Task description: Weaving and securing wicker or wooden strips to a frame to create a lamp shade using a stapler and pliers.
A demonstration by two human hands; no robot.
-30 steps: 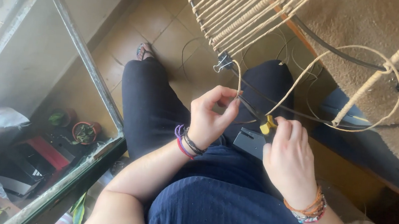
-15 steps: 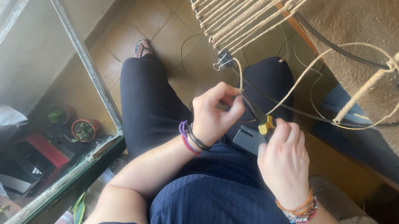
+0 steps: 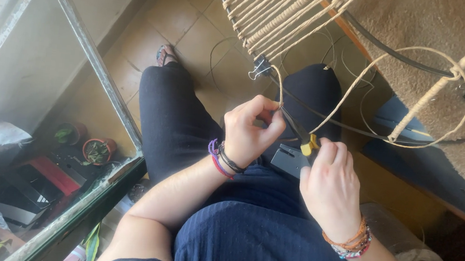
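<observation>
I sit with dark trousers, looking down at my lap. My left hand pinches a tan cord between thumb and fingers, just below a woven frame of the same cord. My right hand grips a tool with yellow handles, its dark jaws reaching up toward the pinched cord. The cord loops away to the right around a cord-wrapped rod. A small metal clip hangs at the frame's lower corner.
A grey box-like thing lies on my lap between the hands. A metal window frame runs at left, with potted plants below. A brown mat and black cables lie at right; a roll sits lower right.
Both hands stay on the cord and the tool. The left hand's fingers have shifted slightly along the cord; the view has drifted a little.
</observation>
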